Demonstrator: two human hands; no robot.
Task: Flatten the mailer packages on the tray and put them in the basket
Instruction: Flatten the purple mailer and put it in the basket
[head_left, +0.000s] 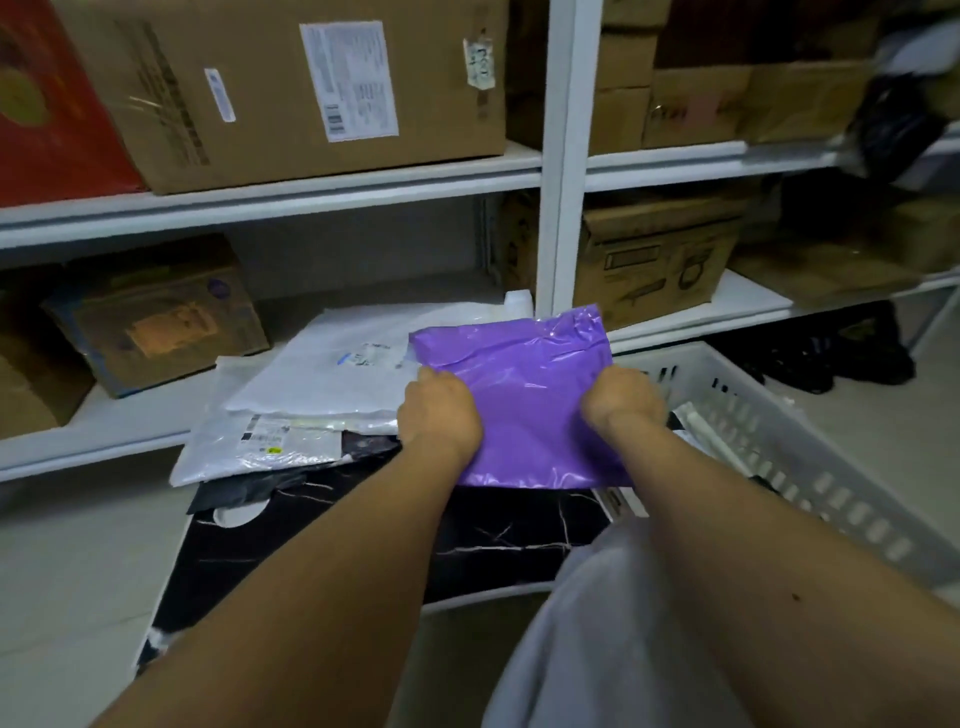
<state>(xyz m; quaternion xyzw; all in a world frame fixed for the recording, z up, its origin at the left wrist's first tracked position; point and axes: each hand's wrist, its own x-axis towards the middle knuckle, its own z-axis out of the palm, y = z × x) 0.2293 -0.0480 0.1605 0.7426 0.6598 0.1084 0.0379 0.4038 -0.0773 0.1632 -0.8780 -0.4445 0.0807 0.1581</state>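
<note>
Hands are holding a purple bag (519, 395) by its sides: left hand (439, 415) w/ fingers curled on one edge, right hand (623, 400) on the other. Bag is hanging over the black tray (363, 545), next to the white basket (810, 467). White bags (332, 374) are lying piled on the tray.

You've only got the one view here, a wide-angle cam on your head, so there's no second angle to overlap with. It looks forward and down past your forearms, which run in from the bottom edge to your hands (530, 410) around mid-frame, pretty close up. The lens faces the white shelving (566, 156) straight ahead, and you can see its post and boards bowing toward the edges. Lower left takes in the black marbled tray (322, 540), lower right the rim of the white basket (810, 467), with pale floor (78, 571) either side.
</note>
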